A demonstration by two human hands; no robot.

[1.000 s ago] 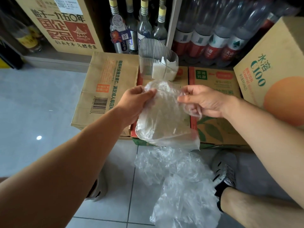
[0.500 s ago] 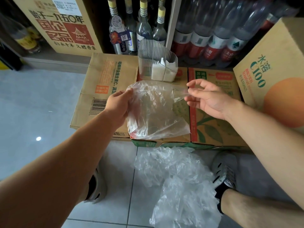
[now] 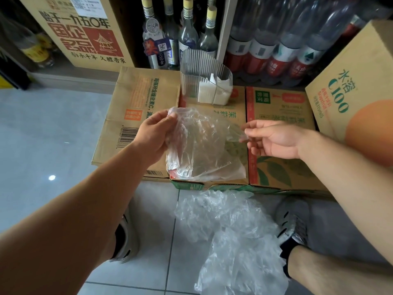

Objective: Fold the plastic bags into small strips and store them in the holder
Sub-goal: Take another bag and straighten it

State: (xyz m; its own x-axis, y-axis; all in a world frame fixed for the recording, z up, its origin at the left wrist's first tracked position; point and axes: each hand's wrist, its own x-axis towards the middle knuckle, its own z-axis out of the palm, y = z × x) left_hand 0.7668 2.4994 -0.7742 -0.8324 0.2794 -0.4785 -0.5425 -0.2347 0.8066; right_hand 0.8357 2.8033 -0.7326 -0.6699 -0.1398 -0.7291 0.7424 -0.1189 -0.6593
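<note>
Left hand (image 3: 156, 135) grips the top-left edge of the clear plastic bag (image 3: 204, 150), fingers curled; the bag hangs over the cardboard boxes (image 3: 280, 107). Right hand (image 3: 276, 140), fingers loosely extended, appears to pinch the bag's right corner; ribbed holder (image 3: 197, 67) stands behind on the boxes; loose bags (image 3: 231, 235) lie on the floor.

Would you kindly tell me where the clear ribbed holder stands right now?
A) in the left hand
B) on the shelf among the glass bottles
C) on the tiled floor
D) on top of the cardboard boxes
D: the clear ribbed holder stands on the cardboard boxes, beyond the plastic bag that the left hand grips and the right hand pinches by a corner.
</note>
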